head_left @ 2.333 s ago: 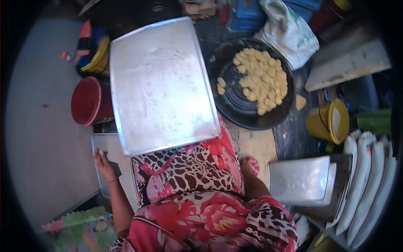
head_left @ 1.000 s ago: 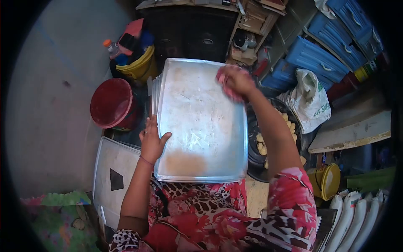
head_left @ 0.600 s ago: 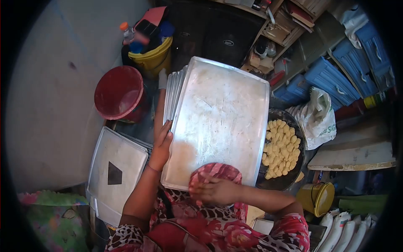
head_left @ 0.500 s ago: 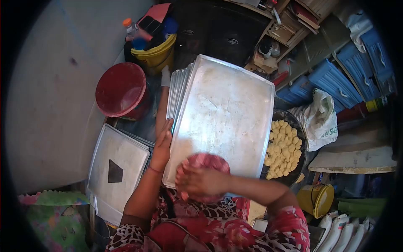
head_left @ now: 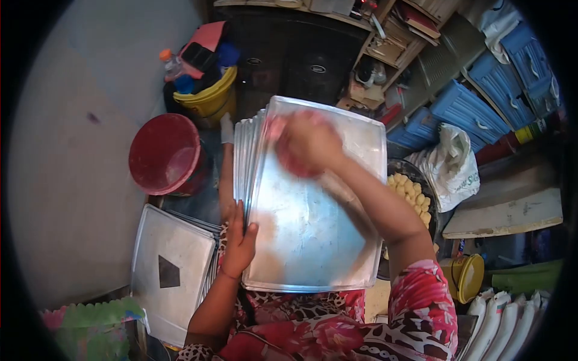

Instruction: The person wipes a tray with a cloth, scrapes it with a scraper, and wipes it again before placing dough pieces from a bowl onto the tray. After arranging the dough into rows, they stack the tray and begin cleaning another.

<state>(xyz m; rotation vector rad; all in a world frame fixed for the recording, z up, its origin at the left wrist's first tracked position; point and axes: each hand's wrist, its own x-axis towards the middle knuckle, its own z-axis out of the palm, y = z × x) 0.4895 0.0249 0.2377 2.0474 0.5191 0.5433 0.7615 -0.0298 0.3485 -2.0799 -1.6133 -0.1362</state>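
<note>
A large silver baking tray (head_left: 301, 240) lies on top of a tilted stack of metal trays (head_left: 245, 156) over my lap. My right hand (head_left: 313, 139) holds a bunched red cloth (head_left: 295, 153) against the tray's upper part; both are blurred by motion. At the lower left edge of the stack is my left hand (head_left: 239, 243), its fingers stretched out along the rims and its thumb apart. Pale yellow dough balls (head_left: 409, 192) sit in a dark round pan to the right, partly hidden by my right arm and the tray.
Left of the stack stand a red bucket (head_left: 164, 153) and a filled yellow bucket (head_left: 208, 102). Another tray pile (head_left: 171, 240) lies below them. To the right are a white sack (head_left: 448, 171), blue drawers (head_left: 469, 111) and a yellow tub (head_left: 469, 278).
My right hand has swept the red cloth from the tray's near left corner up to its far part. My left hand remains at the left edge, with its thumb now spread wider.
</note>
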